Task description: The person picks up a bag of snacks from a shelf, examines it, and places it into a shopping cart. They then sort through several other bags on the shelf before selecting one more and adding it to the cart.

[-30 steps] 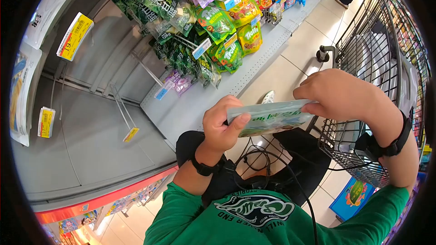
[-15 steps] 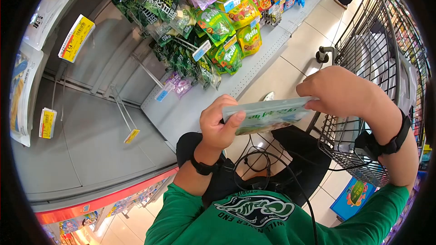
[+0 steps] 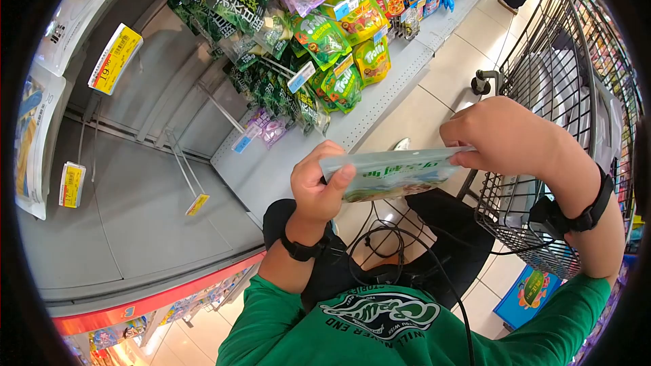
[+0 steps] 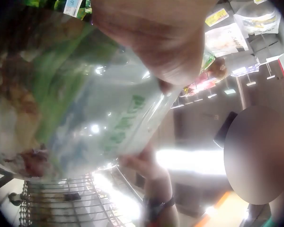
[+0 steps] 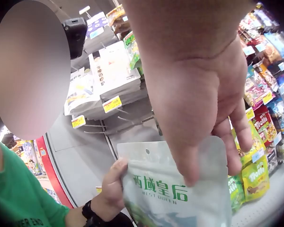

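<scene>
A pale snack pouch (image 3: 400, 173) with green lettering and a hang hole is stretched between both hands, over the person's lap. My left hand (image 3: 317, 183) grips its left end, thumb on the printed face. At the other end, my right hand (image 3: 498, 137) pinches the top corner between thumb and fingers. In the right wrist view the pouch (image 5: 173, 187) shows its printed front, with the right thumb flat across it and the left hand (image 5: 112, 187) at the far edge. Close up in the left wrist view, the pouch (image 4: 92, 109) shows a glossy face with a landscape picture.
A wire shopping cart (image 3: 542, 95) stands close on the right. Grey shelving (image 3: 149, 210) with hooks and price tags is on the left. Candy bags (image 3: 319, 37) hang ahead. Black cables (image 3: 400, 237) loop at the lap, and a blue box (image 3: 529, 295) sits on the floor.
The left hand has shifted slightly left with its end of the pouch, whose printed face now tilts more toward the head camera. The right hand keeps its pinch with little movement.
</scene>
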Demonstrator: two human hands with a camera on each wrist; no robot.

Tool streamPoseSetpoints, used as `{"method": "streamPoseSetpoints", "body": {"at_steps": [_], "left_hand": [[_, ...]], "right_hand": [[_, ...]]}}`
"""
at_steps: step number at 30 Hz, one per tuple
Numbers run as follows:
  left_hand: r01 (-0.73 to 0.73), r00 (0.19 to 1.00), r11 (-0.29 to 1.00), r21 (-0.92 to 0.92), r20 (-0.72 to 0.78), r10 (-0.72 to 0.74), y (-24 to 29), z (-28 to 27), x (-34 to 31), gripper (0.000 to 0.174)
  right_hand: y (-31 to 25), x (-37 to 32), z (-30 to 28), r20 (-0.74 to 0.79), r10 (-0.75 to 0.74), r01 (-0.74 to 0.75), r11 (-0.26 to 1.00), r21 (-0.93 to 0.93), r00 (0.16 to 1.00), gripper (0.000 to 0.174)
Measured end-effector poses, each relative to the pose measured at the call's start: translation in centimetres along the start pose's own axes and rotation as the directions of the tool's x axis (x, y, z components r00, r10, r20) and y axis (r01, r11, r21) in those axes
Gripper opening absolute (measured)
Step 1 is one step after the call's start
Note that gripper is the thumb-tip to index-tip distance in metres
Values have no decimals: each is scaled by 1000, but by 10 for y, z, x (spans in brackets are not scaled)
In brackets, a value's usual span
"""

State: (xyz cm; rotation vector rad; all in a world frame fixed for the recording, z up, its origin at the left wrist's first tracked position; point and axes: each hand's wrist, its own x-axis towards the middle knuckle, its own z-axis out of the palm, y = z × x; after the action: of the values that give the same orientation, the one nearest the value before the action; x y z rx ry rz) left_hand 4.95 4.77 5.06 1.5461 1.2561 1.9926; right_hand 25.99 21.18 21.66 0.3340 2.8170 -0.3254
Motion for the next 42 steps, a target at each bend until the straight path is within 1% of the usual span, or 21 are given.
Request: {"method": "streamPoseSetpoints", "body": {"at_steps": [2, 3, 5, 8, 12, 14, 16, 18, 19, 20, 21, 22, 24, 25, 26, 27, 29, 32, 36, 38, 42], "left_hand": [[-17, 1000, 1000, -2, -3, 17, -2, 2, 0, 23], [-35, 999, 999, -4, -5, 35, -3, 3, 0, 22], [-28, 1000, 1000, 2, -3, 28, -3, 2, -1, 22], [-17, 1000, 1000, 0, 0, 17, -4, 2, -2, 22], [-21, 1000, 1000, -2, 0, 21, -3, 4, -2, 22], [-17, 1000, 1000, -8, 3, 17, -4, 4, -3, 22], [-14, 1000, 1000, -13, 3, 14, -4, 3, -3, 23], [38, 999, 999, -1, 6, -38, -2, 2, -2, 24], [37, 999, 999, -2, 6, -37, -2, 1, -2, 24], [73, 997, 997, -20, -35, -74, -2, -1, -2, 25], [108, 991, 993, -40, -74, -111, -1, -2, -2, 26], [108, 991, 993, -41, -74, -110, -2, -3, -1, 26], [68, 995, 997, -31, -66, -70, -3, -5, 0, 27], [67, 996, 997, -31, -65, -69, -4, -6, 0, 27], [35, 999, 999, -9, -39, -36, -6, -7, -2, 27], [3, 1000, 1000, 12, -12, -3, -6, -8, -2, 27], [-8, 1000, 1000, 16, -11, 9, -5, -4, -3, 27], [-7, 1000, 1000, 11, -13, 8, -2, -2, -2, 27], [-1, 1000, 1000, -16, -28, 0, -3, -3, -2, 27], [5, 1000, 1000, -17, -27, -6, -4, -3, -2, 27], [31, 999, 999, -15, -18, -32, -2, -4, -2, 27]], "right_hand": [[3, -1, 2, 51, 53, -48, 995, -82, 997, 19], [5, -2, 2, 50, 52, -48, 996, -81, 997, 19], [8, -3, 1, 82, 139, -132, 988, -83, 987, 19], [8, -3, -1, 95, 159, -157, 987, -32, 983, 18], [6, -2, -1, 119, 138, -135, 990, -33, 983, 19], [6, -2, 1, 87, 70, -61, 992, -107, 994, 19], [6, -3, 2, 69, 41, -33, 994, -105, 997, 19], [6, -3, 2, 49, 12, -7, 995, -103, 999, 19], [6, -2, 2, 25, -12, 15, 993, -120, 1000, 19], [5, -2, 1, 2, -35, 35, 990, -137, 999, 19], [4, -2, 1, 1, -35, 34, 990, -138, 999, 19], [3, -1, 0, 0, -37, 37, 992, -121, 999, 19], [1, -1, -1, -2, -38, 38, 994, -105, 999, 19], [1, -1, -1, 27, -1, 3, 996, -91, 1000, 18], [0, -1, -1, 57, 36, -32, 997, -77, 998, 18], [1, -1, -1, 56, 37, -33, 996, -77, 998, 18], [5, 0, -1, 70, 92, -90, 995, -32, 993, 17], [7, -2, -1, 101, 122, -115, 991, -72, 987, 16], [7, -2, -2, 87, 100, -91, 990, -108, 991, 16], [5, -2, -3, 65, 55, -46, 988, -145, 996, 16], [4, -1, -2, 88, 69, -56, 988, -144, 994, 16]]}}
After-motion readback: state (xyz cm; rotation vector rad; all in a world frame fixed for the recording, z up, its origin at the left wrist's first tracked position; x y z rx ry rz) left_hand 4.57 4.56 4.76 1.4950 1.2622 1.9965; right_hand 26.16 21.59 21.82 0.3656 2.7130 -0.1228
